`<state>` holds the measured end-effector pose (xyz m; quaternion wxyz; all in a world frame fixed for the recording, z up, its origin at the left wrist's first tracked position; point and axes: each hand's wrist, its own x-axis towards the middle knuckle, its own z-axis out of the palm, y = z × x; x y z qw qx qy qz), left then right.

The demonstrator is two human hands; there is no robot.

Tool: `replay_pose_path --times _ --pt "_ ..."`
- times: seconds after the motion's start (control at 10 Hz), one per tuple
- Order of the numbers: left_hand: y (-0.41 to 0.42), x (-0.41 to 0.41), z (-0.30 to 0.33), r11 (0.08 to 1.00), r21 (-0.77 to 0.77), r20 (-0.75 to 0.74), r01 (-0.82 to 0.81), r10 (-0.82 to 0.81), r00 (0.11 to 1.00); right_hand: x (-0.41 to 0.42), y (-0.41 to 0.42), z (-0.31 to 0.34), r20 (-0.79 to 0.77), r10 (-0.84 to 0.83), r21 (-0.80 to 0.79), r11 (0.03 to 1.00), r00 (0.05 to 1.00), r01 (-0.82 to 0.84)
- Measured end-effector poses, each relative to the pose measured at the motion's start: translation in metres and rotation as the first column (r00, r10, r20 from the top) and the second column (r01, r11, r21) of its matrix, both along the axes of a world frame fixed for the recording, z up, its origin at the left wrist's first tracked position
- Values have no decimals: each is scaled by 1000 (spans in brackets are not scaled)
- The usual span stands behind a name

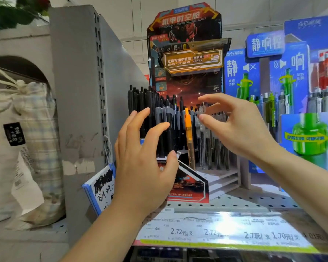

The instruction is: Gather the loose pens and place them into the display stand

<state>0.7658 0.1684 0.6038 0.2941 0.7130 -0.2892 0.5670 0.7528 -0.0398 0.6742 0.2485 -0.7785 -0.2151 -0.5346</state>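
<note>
A red and black cardboard display stand [189,184] sits on a perforated shelf, packed with several black pens [140,103] standing upright. One orange pen [188,127] stands among them near the middle, with a clear pen [201,121] just to its right. My left hand [142,161] is spread in front of the stand's left side, fingers relaxed, thumb near the front lip, holding nothing. My right hand [235,123] hovers at the stand's right with fingers spread; its thumb and forefinger are close to the clear pen's top without gripping it.
A grey shelf divider [78,82] stands to the left, a cloth drawstring bag [23,133] beyond it. Blue pen displays [284,72] with green and white pens crowd the right. A handwritten blue-edged sign [100,186] leans at the stand's lower left. Price labels [225,235] line the shelf edge.
</note>
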Motion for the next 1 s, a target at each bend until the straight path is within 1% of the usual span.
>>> replay_pose_path --times 0.1,0.2,0.3,0.5,0.6,0.7,0.8,0.9,1.0 --pt "1 0 0 1000 3 -1 5 -5 1000 0 0 -1 -8 -59 -50 997 998 58" --pt "1 0 0 1000 3 -8 4 -4 1000 3 -3 2 -86 -108 -79 992 990 101" --pt "1 0 -1 1000 6 -7 2 -2 1000 4 -4 2 -132 -147 -114 985 980 132" --pt "0 2 1 998 32 -14 -58 59 998 5 -4 0 -124 -192 -161 972 973 171" --pt "-1 5 3 997 23 -17 -71 72 997 7 -4 -1 -124 -187 -157 974 975 167" --pt "1 5 3 997 -17 -41 -69 69 997 3 -2 -5 -123 -192 -160 972 974 172" --pt "0 0 5 997 -49 -83 -59 55 995 -10 -2 -6 -147 -157 -145 980 977 136" --pt "3 -9 8 999 -38 -130 -15 10 992 -41 -11 -7 -110 -75 -43 997 991 71" --pt "13 -29 12 983 -132 -248 128 -158 956 -84 -27 -15 -129 -32 47 998 991 38"
